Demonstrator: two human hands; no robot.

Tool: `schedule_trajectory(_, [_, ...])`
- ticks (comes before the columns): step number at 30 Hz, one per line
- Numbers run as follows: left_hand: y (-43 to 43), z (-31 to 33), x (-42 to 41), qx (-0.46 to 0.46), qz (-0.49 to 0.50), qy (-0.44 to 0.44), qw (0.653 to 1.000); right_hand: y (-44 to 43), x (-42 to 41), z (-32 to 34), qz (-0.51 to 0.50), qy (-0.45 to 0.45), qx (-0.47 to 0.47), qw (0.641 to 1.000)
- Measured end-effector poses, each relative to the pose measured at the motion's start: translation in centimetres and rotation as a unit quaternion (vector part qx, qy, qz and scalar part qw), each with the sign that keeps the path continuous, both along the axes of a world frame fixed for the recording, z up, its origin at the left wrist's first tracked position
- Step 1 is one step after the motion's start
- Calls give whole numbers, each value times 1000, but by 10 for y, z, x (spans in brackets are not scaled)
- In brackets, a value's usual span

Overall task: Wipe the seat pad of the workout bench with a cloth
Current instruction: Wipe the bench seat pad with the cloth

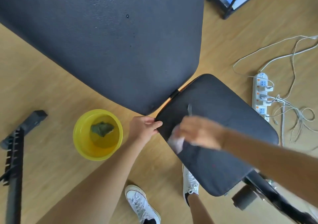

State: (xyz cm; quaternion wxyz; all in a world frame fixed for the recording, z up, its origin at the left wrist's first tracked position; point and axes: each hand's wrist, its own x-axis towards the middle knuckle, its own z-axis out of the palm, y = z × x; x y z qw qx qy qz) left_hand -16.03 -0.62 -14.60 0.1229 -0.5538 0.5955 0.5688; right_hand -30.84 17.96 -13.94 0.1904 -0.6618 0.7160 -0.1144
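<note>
Yellow basin [80, 137] on wood floor [43, 72], green rag [102, 128] lying inside. White power strip [259, 94] at right, white cables [292, 55] plugged in, tangled beside it. Black metal rack [12, 163] at left edge. White sneakers [141, 204] at bottom.

Seat pad [223, 120]: dark charcoal. Cloth [176, 142]: white. Basin [80, 137]: yellow, green rag [102, 129] inside. Floor [43, 86]: tan woodgrain. Shoes [141, 204]: white. Power strip [260, 94]: white, orange switches.
</note>
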Motion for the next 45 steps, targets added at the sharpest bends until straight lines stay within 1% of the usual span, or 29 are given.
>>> schedule_trajectory(2, [1, 4, -1, 4, 7, -1, 1000, -22, -61, 6, -298, 33, -39, 953])
schedule_trajectory(4, [-1, 5, -3, 32, 21, -4, 999, -44, -45, 14, -544, -67, -81, 832])
schedule_trajectory(5, [-5, 7, -4, 44, 38, -4, 998, -56, -8, 15, -555, -105, -101, 819])
schedule_trajectory(8, [-14, 5, -6, 82, 71, -56, 993, -61, 58, 22, -153, -74, -76, 983])
schedule_trajectory(9, [-15, 6, -5, 95, 75, -62, 991, -55, 35, 16, -44, -30, -41, 998])
schedule_trajectory(10, [-14, 5, -5, 94, 46, -60, 993, -50, 0, 16, -40, -23, 23, 999])
schedule_trajectory(11, [-12, 9, -5, 105, 49, -47, 992, -47, -37, 19, -147, -33, 33, 988])
schedule_trajectory(13, [-9, 10, -2, 111, 61, -36, 991, -38, -71, 19, -452, -75, 28, 889])
schedule_trajectory(15, [-7, 12, -3, 92, 59, -22, 994, -28, -24, 9, -514, -50, 5, 857])
schedule_trajectory(16, [-5, 12, -4, 79, 52, -13, 995, -21, 15, 9, -455, -82, 28, 886])
schedule_trajectory(18, [1, 12, -6, 27, -13, -18, 999, 11, 62, 16, -196, -109, 41, 974])
schedule_trajectory(20, [5, 17, -7, -45, -104, -27, 993, 52, 34, 19, -24, -19, 29, 999])
schedule_trajectory(22, [9, 18, -11, -92, -159, -25, 983, 95, -29, 12, -154, 62, 4, 986])
schedule_trajectory(24, [8, 17, -18, -98, -188, -40, 976, 110, -40, 16, -435, 62, -19, 898])
schedule_trajectory(25, [7, 17, -21, -92, -196, -47, 975, 108, -9, 14, -533, 38, 13, 845])
schedule_trajectory(26, [6, 18, -23, -82, -198, -58, 975, 102, 33, 7, -553, 9, 19, 833])
schedule_trajectory(27, [4, 20, -25, -70, -195, -65, 976, 91, 80, 8, -509, -37, 19, 860])
schedule_trajectory(29, [1, 26, -30, -50, -188, -75, 978, 96, 145, 14, -282, -80, 3, 956])
schedule_trajectory(30, [1, 27, -32, -43, -183, -82, 979, 107, 146, 14, -196, -74, -15, 978])
schedule_trajectory(32, [2, 26, -34, -32, -169, -90, 981, 131, 91, 13, -233, -41, -12, 971])
schedule_trajectory(34, [4, 27, -36, -25, -159, -95, 982, 150, 23, 18, -469, 23, 18, 883])
schedule_trajectory(35, [5, 27, -37, -21, -154, -93, 983, 162, 4, 17, -606, 30, 18, 795])
schedule_trajectory(36, [5, 27, -38, -17, -146, -94, 985, 170, 3, 14, -693, 26, 28, 720])
schedule_trajectory(37, [6, 27, -38, -14, -138, -95, 986, 167, 22, 15, -718, 23, 55, 694])
schedule_trajectory(38, [5, 26, -39, -11, -127, -102, 987, 160, 51, 16, -695, -16, 67, 715])
schedule_trajectory(41, [5, 24, -41, 7, -91, -130, 987, 156, 128, 42, -399, -126, 41, 907])
schedule_trajectory(42, [6, 23, -42, 14, -85, -135, 987, 162, 121, 47, -346, -165, 47, 922])
schedule_trajectory(44, [5, 21, -45, 28, -74, -141, 987, 177, 75, 44, -469, -176, 52, 864])
schedule_trajectory(45, [3, 20, -46, 37, -71, -144, 986, 185, 47, 38, -607, -165, 39, 776])
